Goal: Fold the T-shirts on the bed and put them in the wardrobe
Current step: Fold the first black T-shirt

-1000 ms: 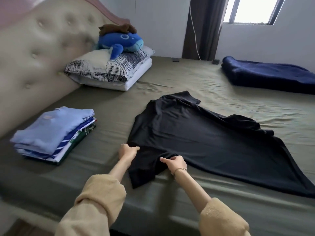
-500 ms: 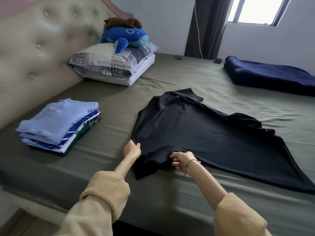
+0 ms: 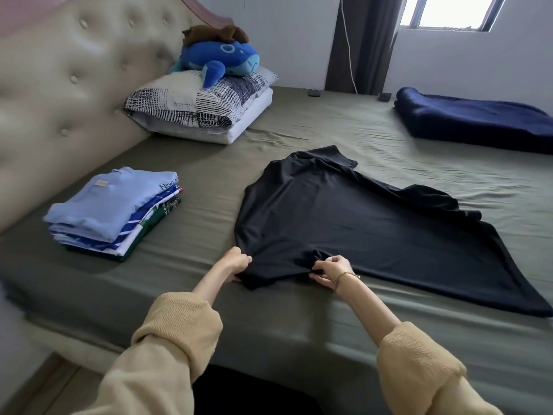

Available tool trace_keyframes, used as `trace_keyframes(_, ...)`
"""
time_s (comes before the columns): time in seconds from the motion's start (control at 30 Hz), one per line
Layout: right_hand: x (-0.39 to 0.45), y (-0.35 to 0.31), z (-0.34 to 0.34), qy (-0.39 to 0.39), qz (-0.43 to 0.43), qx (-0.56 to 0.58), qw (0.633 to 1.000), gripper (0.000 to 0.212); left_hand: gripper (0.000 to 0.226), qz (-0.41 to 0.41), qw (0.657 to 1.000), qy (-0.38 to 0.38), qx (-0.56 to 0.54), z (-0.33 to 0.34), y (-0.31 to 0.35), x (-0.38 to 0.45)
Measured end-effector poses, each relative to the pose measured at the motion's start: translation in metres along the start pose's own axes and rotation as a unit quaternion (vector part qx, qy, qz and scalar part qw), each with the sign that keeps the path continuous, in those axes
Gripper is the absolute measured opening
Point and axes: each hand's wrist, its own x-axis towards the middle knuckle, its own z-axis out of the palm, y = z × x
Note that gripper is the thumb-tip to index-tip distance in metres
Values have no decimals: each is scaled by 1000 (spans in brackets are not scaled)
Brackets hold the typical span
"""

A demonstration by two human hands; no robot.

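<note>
**Both hands gathered the near sleeve of the black T-shirt**

The black T-shirt [image 3: 344,223] lay spread on the bed [image 3: 299,330], directly ahead of the hands and running off to their right, its hem end well out past the right hand. The left hand [image 3: 236,262] had its fingers curled round the outer edge of the near sleeve, and the right hand [image 3: 327,271] pinched a bunch of cloth where that sleeve meets the body. Neither hand was spread flat; each held fabric. Held at both ends like this, the sleeve could be pulled straight or turned inward over the body, which I judge to be the opening fold of this shirt. The far sleeve, beyond the hands, was rumpled and not yet dealt with.

To the left of the left hand, near but apart from the black shirt, sat a stack of folded T-shirts [image 3: 113,211] with a light blue one on top and striped and dark green ones under it. Its spot beside the working area suggests finished shirts were being piled there to be carried off together. No wardrobe was visible, so that part of the task looked undone.

Far ahead of the left hand, pillows [image 3: 194,106] carried a blue plush toy [image 3: 221,61]. Far beyond the right hand lay a folded navy blanket [image 3: 472,121].
</note>
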Motion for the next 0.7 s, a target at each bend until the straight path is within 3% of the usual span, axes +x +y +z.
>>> trace_keyframes(0.17, -10, 2, 5, 1, -31, -59, 998, 22, 40, 42, 987, 73, 134, 6, -4, -12)
trace_keyframes(0.3, -13, -3, 3, 17, -22, -41, 999, 13, 40, 51, 980, 86, 171, 7, -6, -14)
trace_keyframes(0.43, -17, -2, -5, -3, 11, -147, 989, 12, 40, 46, 976, 99, 188, 7, -10, -14)
trace_keyframes(0.6, -15, -2, -13, 39, -25, -325, 945, 16, 41, 43, 966, 116, 228, 13, -6, -17)
trace_keyframes(0.7, -18, 0, -10, 72, -70, -437, 894, 18, 40, 23, 955, 140, 261, 16, -5, -19)
